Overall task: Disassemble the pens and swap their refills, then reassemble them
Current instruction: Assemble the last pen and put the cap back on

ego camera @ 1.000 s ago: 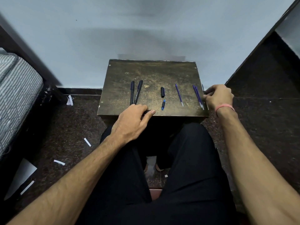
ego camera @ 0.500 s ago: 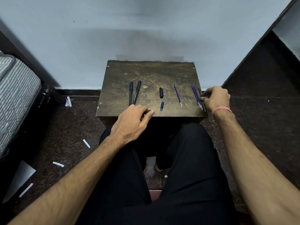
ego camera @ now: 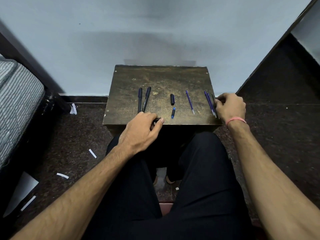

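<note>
**Pen parts laid out on a small wooden table, both hands at its near edge**

A small dark wooden table stands against a pale wall, and everything here is placed by it. On its left part two black pens lie side by side, pointing away from the person. Near the middle of the table a short black cap lies, with a small blue pen piece just nearer the person. To the right of the middle lies a single blue refill. Close to the table's right edge two more blue refills lie together, with a thin dark rod just beside them.

The left hand rests at the table's near edge, below the two black pens, fingers curled round a black pen part whose end shows by the thumb. The right hand sits at the table's right edge, fingers curled, fingertips touching the thin dark rod; whether they pinch it cannot be told. A pink band circles that wrist.

Paper scraps lie on the dark floor left of the table.
</note>
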